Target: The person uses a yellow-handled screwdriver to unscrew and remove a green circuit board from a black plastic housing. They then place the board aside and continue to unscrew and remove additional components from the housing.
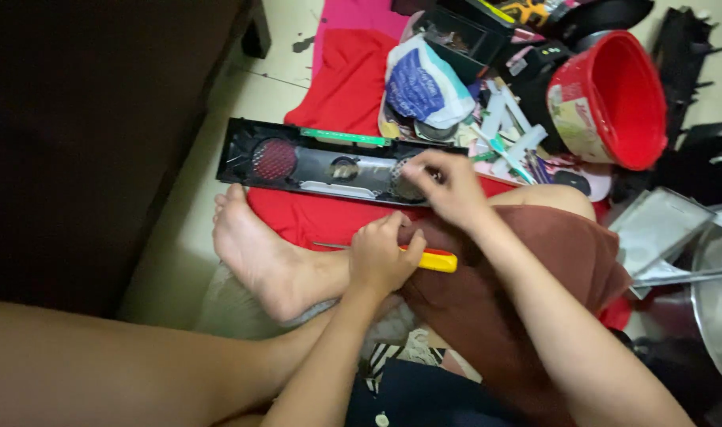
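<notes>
Two hands work over the long black panel (329, 164) lying on the red cloth (337, 95): left hand (380, 257) grips a yellow-handled screwdriver (428, 258), right hand (448, 186) pinches at a round fitting, apparently unfinished.

I count two hands in my view: one left hand (379, 257) and one right hand (448, 186). There is one screwdriver (424, 258) with a yellow handle. I see one long black panel (329, 162), and on it one round red grille (274, 159). One bare foot (254, 253) rests near it. Further back I count one red bucket (614, 99) and one plastic bag (424, 83), white and blue. One red cloth (349, 87) lies below them.
</notes>
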